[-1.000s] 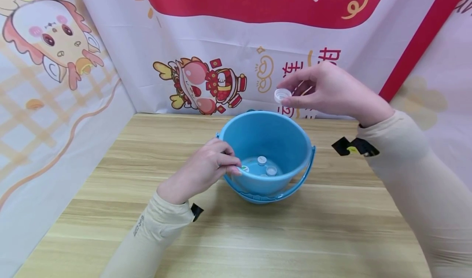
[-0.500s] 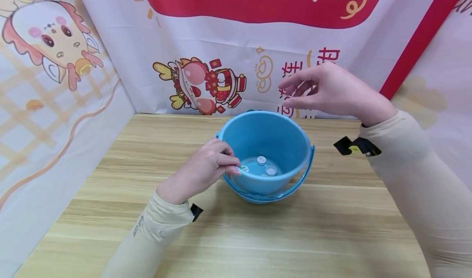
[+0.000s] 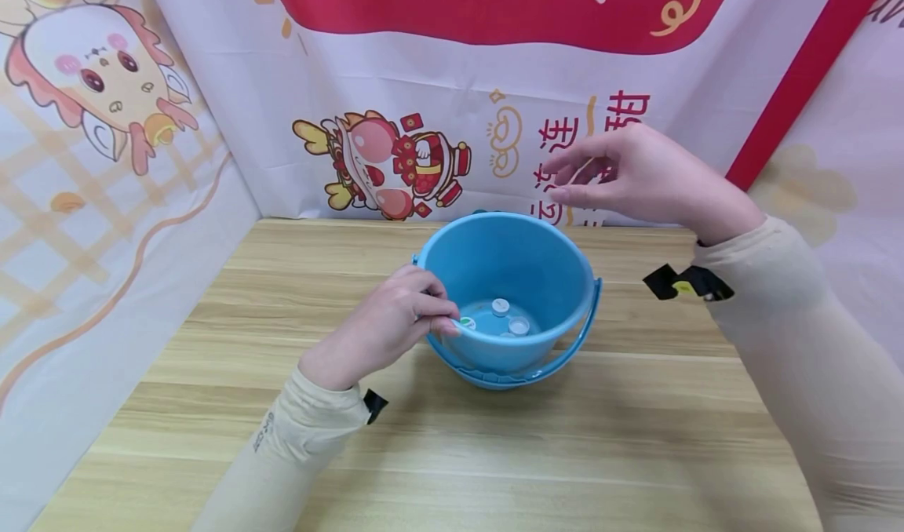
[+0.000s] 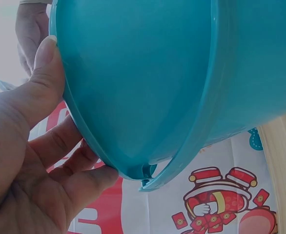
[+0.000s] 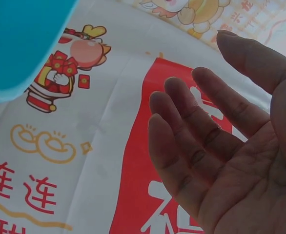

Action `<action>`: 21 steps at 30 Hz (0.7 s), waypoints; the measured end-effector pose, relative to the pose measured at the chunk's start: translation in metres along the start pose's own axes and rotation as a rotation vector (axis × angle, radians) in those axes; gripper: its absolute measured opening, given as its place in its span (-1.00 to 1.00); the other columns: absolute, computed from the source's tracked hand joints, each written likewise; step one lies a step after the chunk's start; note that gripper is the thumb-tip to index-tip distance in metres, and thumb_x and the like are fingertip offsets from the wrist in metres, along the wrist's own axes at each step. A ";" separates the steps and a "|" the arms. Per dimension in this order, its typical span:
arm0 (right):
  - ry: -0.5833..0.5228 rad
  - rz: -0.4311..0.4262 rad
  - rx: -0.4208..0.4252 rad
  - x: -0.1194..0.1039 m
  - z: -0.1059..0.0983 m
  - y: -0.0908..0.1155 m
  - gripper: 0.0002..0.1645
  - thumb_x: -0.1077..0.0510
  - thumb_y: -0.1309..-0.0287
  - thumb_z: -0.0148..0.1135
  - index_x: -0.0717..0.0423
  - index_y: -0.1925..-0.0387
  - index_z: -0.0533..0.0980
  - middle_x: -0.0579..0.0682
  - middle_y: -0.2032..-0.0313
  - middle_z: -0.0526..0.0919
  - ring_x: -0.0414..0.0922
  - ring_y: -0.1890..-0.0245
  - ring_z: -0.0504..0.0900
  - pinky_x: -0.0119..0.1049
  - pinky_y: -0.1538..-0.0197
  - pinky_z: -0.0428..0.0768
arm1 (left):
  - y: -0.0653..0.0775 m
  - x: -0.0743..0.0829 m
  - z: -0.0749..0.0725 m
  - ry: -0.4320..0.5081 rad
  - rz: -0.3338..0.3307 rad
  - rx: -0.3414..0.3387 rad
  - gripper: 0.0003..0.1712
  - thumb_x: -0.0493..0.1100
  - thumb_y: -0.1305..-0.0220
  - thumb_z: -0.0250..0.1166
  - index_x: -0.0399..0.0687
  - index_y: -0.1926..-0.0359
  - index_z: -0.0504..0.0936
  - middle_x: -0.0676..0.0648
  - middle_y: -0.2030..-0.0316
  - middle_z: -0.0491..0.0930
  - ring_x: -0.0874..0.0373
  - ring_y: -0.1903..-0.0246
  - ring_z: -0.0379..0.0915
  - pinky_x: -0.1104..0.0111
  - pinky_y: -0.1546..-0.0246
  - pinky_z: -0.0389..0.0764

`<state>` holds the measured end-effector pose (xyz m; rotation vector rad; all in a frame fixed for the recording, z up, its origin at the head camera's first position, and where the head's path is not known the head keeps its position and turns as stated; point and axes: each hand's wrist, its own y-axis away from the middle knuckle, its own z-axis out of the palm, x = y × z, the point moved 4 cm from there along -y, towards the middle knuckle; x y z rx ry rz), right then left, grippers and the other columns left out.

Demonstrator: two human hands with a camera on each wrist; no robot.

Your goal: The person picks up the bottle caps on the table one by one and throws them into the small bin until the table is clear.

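Observation:
A blue bucket (image 3: pixel 504 281) with a blue handle (image 3: pixel 544 371) stands on the table, mouth up. Inside on its floor lie small white bottle caps, one (image 3: pixel 500 307) towards the middle and another (image 3: pixel 519 326) nearer the front wall. Beside the left fingers, a green-and-white piece (image 3: pixel 468 323) shows partly behind the rim. My left hand (image 3: pixel 395 320) grips the rim at the front left; the left wrist view shows its thumb (image 4: pixel 44 73) on the bucket's edge. Above the bucket's back right, my right hand (image 3: pixel 628 175) hangs with loosely bent fingers, holding nothing.
The wooden table (image 3: pixel 318 453) extends around the bucket. A printed cloth (image 3: pixel 339 61) with red lettering and cartoon figures hangs right behind it, and another patterned cloth (image 3: pixel 106 226) borders the left. Black straps (image 3: pixel 688 282) sit at the wrists.
The white bottle cap that my right hand pinched a second ago has left its fingers. That hand has shifted slightly right. The left hand keeps its hold on the rim.

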<state>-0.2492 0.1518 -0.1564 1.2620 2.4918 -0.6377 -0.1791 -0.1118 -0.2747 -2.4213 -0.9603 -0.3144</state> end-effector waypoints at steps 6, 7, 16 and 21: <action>-0.001 0.077 0.006 0.020 0.005 0.007 -0.52 -0.14 -0.16 0.41 -0.06 -0.07 0.64 -0.05 0.15 0.71 -0.09 0.28 0.66 -0.37 0.30 0.65 | 0.003 0.000 -0.001 0.003 -0.003 -0.016 -0.74 -0.15 -0.08 0.48 -0.03 0.16 0.81 0.03 0.26 0.57 0.13 0.13 0.37 0.38 0.21 0.59; -0.004 0.093 0.009 0.024 0.006 0.010 -0.51 -0.15 -0.16 0.40 -0.06 -0.08 0.64 -0.04 0.14 0.71 -0.08 0.27 0.65 -0.36 0.30 0.65 | 0.003 0.000 -0.001 0.002 0.000 -0.015 -0.74 -0.15 -0.08 0.49 -0.03 0.15 0.81 0.03 0.26 0.57 0.13 0.13 0.37 0.39 0.21 0.59; -0.060 0.211 0.013 0.065 0.026 0.037 -0.46 -0.16 -0.16 0.40 -0.01 -0.11 0.63 0.05 0.08 0.69 0.00 0.16 0.65 -0.27 0.26 0.68 | 0.006 0.002 -0.003 -0.048 0.079 0.013 -0.72 -0.17 -0.10 0.49 -0.04 0.12 0.80 0.02 0.24 0.58 0.15 0.13 0.38 0.42 0.22 0.60; -0.039 0.247 -0.009 0.090 0.041 0.053 -0.47 -0.16 -0.21 0.36 0.01 -0.12 0.63 0.08 0.06 0.69 0.03 0.11 0.63 -0.05 0.17 0.69 | 0.006 0.003 -0.006 -0.068 0.136 0.038 -0.61 -0.15 -0.06 0.53 -0.05 0.03 0.77 -0.02 0.18 0.61 0.14 0.12 0.42 0.39 0.19 0.61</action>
